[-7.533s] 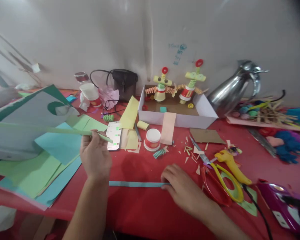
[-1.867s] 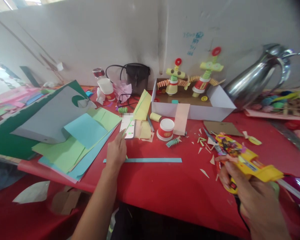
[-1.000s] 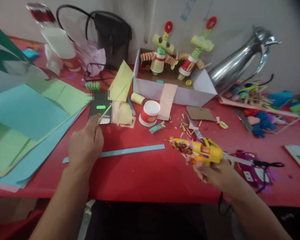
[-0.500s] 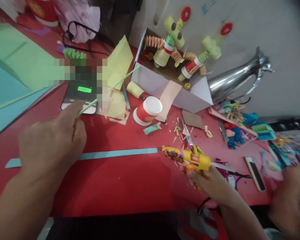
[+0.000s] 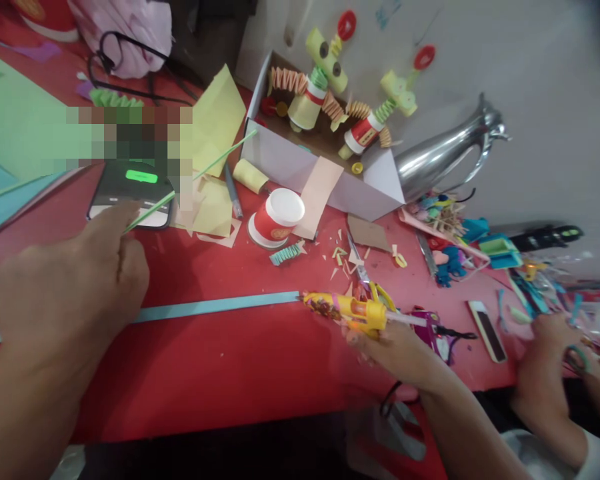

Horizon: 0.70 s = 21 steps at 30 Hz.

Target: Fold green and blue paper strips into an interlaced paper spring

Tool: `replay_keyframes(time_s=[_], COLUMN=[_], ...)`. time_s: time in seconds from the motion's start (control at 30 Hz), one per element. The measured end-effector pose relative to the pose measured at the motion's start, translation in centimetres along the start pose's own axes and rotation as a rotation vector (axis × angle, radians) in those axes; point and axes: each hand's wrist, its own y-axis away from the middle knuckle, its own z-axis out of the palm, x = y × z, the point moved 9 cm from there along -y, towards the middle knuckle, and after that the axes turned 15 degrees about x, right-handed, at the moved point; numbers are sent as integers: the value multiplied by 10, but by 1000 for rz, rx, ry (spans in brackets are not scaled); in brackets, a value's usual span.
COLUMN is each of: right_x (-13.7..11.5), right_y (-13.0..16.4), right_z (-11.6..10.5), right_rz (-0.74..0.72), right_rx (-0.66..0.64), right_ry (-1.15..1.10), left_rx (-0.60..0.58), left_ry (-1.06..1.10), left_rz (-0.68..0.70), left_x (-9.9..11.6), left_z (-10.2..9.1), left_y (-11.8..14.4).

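Yellow glue gun (image 5: 347, 309) gripped in right hand (image 5: 393, 343), nozzle touching right end of blue paper strip (image 5: 215, 307) lying flat on red table (image 5: 240, 373). Left hand (image 5: 67, 293) pinched thin green strip (image 5: 190, 180), resting over blue strip's left part. Phone (image 5: 125, 197), red paper cup (image 5: 275, 219), scissors (image 5: 363, 273) beyond. Another person's hand (image 5: 550, 360) at far right.

By my right hand (image 5: 395, 343) I see a yellow glue gun (image 5: 347, 308) with speckled markings, its tip at a light-blue paper strip (image 5: 215, 307). My left hand (image 5: 75, 280) holds a thin green strip (image 5: 190, 180) over the red desk (image 5: 240, 360).
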Motion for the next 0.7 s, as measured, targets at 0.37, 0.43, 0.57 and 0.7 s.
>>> replay_keyframes(time_s=[0.37, 0.43, 0.57, 0.7], right_x=[10, 12, 9, 8], right_y=[1, 2, 1, 0], right_z=[3, 3, 2, 1], right_rz=[102, 119, 87, 89], right_rx=[-16, -21, -25, -11], right_ry=[-8, 14, 13, 6], left_rx=[-19, -17, -9, -4], left_ry=[-295, -295, -306, -321], left_rz=[145, 142, 142, 136], left_x=[11, 11, 12, 12], left_z=[-4, -4, -4, -4], left_y=[1, 1, 0, 0])
